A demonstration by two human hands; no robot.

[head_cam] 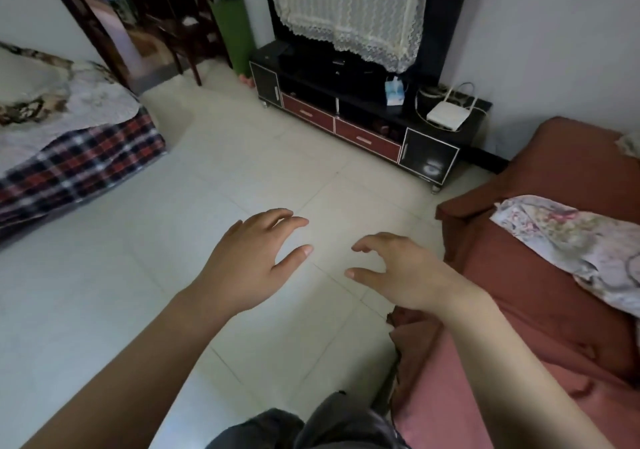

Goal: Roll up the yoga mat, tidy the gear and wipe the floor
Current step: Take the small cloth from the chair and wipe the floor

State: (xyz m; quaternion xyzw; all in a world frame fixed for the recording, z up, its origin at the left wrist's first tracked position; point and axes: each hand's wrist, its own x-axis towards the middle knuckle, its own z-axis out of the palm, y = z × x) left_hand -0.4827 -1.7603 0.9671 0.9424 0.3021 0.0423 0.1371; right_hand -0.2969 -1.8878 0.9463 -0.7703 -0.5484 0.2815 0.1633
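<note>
Pale tiled floor (pixel 138 275) spanned the view. A red-covered sofa (pixel 554 275) lay at right; a black cabinet (pixel 346 126) stood against the far wall. The green yoga mat (pixel 233 32), rolled, stood upright in the far corner just beside the cabinet's left end. Left hand (pixel 249 261) and right hand (pixel 398 272) hovered palm-down over the floor, fingers spread and loosely curled, holding nothing.

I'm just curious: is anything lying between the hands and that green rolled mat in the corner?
Nothing visible does. Bare tiled floor runs from the left hand and right hand to the rolled yoga mat, standing upright between a wooden chair and the TV stand.
</note>
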